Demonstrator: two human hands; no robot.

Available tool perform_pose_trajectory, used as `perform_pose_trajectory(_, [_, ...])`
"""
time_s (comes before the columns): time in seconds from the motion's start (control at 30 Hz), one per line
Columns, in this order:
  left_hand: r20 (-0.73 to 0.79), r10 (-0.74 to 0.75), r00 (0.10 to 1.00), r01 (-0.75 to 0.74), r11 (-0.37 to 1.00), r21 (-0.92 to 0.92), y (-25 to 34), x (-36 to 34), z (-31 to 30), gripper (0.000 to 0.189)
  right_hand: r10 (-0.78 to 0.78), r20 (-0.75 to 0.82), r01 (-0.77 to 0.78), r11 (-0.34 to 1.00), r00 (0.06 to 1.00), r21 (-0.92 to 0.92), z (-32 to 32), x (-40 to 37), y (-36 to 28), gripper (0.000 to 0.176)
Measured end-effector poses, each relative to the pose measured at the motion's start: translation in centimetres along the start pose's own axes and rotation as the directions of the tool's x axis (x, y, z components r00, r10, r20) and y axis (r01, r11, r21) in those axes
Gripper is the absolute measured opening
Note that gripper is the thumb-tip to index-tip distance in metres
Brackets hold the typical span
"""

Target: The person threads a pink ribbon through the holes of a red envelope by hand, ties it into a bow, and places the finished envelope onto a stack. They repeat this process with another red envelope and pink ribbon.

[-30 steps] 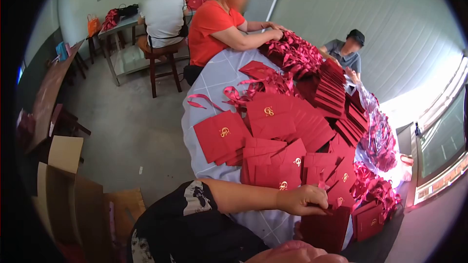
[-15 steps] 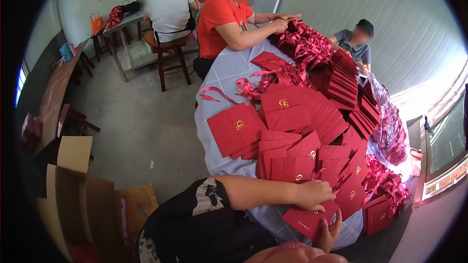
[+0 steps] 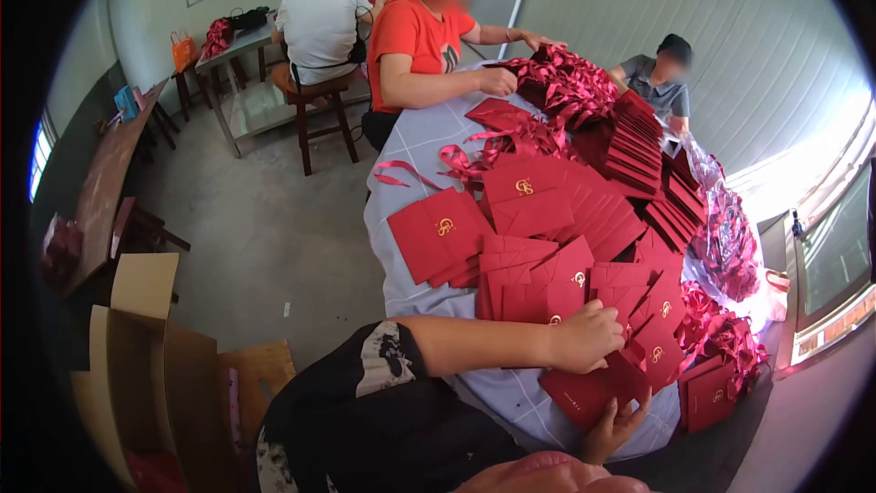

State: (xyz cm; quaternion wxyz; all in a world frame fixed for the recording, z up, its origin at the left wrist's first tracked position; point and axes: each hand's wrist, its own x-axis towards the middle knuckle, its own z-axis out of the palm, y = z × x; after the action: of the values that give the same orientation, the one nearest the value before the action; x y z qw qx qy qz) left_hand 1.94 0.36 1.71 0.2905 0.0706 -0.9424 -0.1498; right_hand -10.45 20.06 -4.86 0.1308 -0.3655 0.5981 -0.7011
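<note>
My left hand (image 3: 589, 338) lies across the near end of a table, its fingers on a fan of red envelopes (image 3: 584, 297) with gold emblems. Below it my right hand (image 3: 613, 427) comes up from the table edge and holds a flat red envelope (image 3: 593, 390) from underneath, with the left fingers touching its top edge. More red envelopes lie fanned and stacked (image 3: 538, 205) further up the table.
The table has a pale checked cloth (image 3: 415, 141). Piles of red ribbon bows (image 3: 566, 82) and stacked envelopes (image 3: 639, 141) fill its far and right side. Three other people sit beyond. An open cardboard box (image 3: 146, 374) stands at lower left.
The view shifted slightly. My left hand moved up onto the fanned envelopes, and the envelope in my right hand has come closer under it. The person in orange drew a hand back.
</note>
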Motion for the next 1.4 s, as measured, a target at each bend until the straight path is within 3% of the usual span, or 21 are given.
perform_pose_trajectory(0.17, [-0.008,-0.009,1.000,0.008,0.999,-0.035,-1.6,-0.5,0.1,0.029,0.002,0.002,-0.002,0.993,1.000,0.119,0.6,-0.2,0.4,0.063])
perform_pose_trajectory(0.37, [0.039,0.032,0.999,-0.029,0.997,-0.075,-2.4,-0.6,0.8,0.024,0.056,0.040,-0.060,0.993,0.998,0.099,0.0,-0.2,0.7,0.063])
perform_pose_trajectory(0.53, [0.133,0.037,0.990,0.027,0.893,-0.450,-3.8,-0.7,1.1,0.025,0.109,-0.043,-0.101,0.980,0.993,0.170,0.8,-0.1,-0.1,0.062])
perform_pose_trajectory(0.63, [0.137,0.026,0.990,0.052,0.842,-0.537,-4.9,-1.0,1.5,0.022,0.177,0.036,-0.181,0.972,0.983,0.149,-0.3,0.2,1.2,0.052])
perform_pose_trajectory(0.7, [0.133,0.008,0.991,0.059,0.867,-0.495,-5.2,-1.2,1.9,0.024,0.062,0.027,-0.055,0.975,0.998,-0.214,-1.3,0.8,2.0,0.037])
perform_pose_trajectory(0.73, [0.132,0.008,0.991,0.056,0.880,-0.471,-5.3,-1.4,2.0,0.025,0.243,-0.006,-0.235,0.934,0.970,-0.271,-2.2,1.3,1.2,0.027])
perform_pose_trajectory(0.8, [0.202,-0.037,0.979,0.113,0.919,-0.378,-5.1,-1.6,2.1,0.027,0.048,-0.039,-0.060,0.899,0.998,-0.434,-3.6,3.1,1.7,0.027])
perform_pose_trajectory(1.0, [0.225,-0.081,0.971,0.160,0.919,-0.359,-4.9,-1.7,2.0,0.029,-0.038,-0.111,-0.036,0.804,0.993,-0.594,-6.3,8.5,0.5,0.035])
perform_pose_trajectory(1.03, [0.230,-0.084,0.969,0.162,0.925,-0.344,-4.7,-1.6,1.9,0.028,0.002,-0.141,-0.082,0.824,0.990,-0.561,-7.1,9.2,0.9,0.040])
perform_pose_trajectory(1.1, [0.199,-0.071,0.978,0.141,0.921,-0.364,-4.8,-1.7,2.1,0.028,-0.166,-0.152,0.011,0.708,0.974,-0.706,-9.8,10.6,3.9,0.042])
perform_pose_trajectory(1.13, [0.183,-0.048,0.982,0.114,0.922,-0.370,-4.8,-1.6,2.2,0.027,-0.119,-0.196,-0.036,0.765,0.973,-0.644,-9.2,10.9,2.7,0.039])
perform_pose_trajectory(1.3, [0.216,-0.059,0.975,0.144,0.905,-0.401,-4.1,-1.3,1.5,0.024,-0.117,-0.190,-0.068,0.654,0.975,-0.753,-9.6,12.1,2.8,0.020])
perform_pose_trajectory(1.4, [0.197,-0.060,0.979,0.137,0.905,-0.402,-4.2,-1.3,1.7,0.024,-0.106,-0.278,-0.154,0.623,0.955,-0.766,-9.9,13.6,3.4,0.021])
